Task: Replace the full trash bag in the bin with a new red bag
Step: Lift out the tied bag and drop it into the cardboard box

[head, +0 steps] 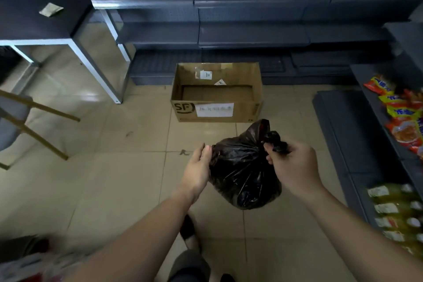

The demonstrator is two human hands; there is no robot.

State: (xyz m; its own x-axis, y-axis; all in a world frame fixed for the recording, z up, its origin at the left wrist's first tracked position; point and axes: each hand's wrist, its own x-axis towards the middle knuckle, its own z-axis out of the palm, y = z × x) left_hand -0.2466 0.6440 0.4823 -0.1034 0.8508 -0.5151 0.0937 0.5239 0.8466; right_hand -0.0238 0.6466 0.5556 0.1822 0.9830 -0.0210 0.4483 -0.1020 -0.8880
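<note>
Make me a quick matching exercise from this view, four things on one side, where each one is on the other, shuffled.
Things:
1. black trash bag
2. cardboard box
3. snack packets
4. folded paper

Places:
A. on the dark table, upper left
B. on the shelf at right
C. held between left hand and right hand
D. open on the floor ahead

Pairs: 1-C, 2-D, 3-B, 4-A

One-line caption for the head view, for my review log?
Right hand grips the black bag by its twisted neck, left hand steadying its side, above tiled floor before an open cardboard box.
</note>
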